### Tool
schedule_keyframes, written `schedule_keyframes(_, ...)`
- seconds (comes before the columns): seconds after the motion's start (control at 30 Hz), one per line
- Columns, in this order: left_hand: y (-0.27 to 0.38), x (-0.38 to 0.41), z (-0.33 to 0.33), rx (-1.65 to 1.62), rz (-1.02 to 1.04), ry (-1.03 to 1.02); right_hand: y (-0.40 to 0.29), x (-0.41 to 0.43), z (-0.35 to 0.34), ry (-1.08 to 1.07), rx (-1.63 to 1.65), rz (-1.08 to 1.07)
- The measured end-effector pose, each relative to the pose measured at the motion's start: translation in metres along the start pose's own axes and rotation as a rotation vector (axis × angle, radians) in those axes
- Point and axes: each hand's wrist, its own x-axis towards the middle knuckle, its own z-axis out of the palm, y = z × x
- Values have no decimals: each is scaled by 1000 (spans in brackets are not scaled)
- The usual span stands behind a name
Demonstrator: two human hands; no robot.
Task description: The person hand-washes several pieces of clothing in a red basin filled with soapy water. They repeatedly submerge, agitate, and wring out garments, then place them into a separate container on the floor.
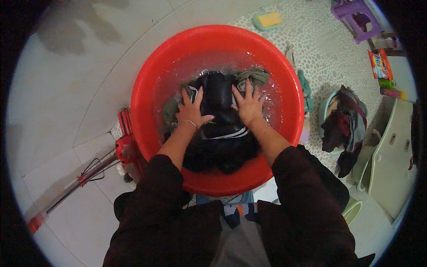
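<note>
A large red plastic basin (213, 36) holds water and soaking clothes. Across its middle lies a dark garment with white piping (218, 93), its lower part bunched toward my side of the basin. My left hand (191, 108) rests spread on the left of this garment, a thin bracelet at its wrist. On the right part, my right hand (248, 103) presses down, fingers apart. Just beyond it, a grey-green cloth (257, 76) shows at the water's surface. Neither hand has its fingers closed around anything. The undersides of the clothes are hidden by water.
A red-headed mop (125, 148) leans at the left of the basin. To the right, a light blue basin (325, 108) is heaped with dark clothes (347, 116). A yellow sponge (269, 19) sits in a green dish; a purple stool (357, 18) stands at the far right.
</note>
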Motion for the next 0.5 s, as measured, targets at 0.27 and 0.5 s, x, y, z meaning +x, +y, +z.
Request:
schedule_keyframes(0.27, -17, 56, 60, 101, 117, 74, 19, 38, 42, -387, 223, 463)
schedule_keyframes(0.5, -23, 86, 27, -40, 94, 58, 50, 81, 23, -354, -15, -54)
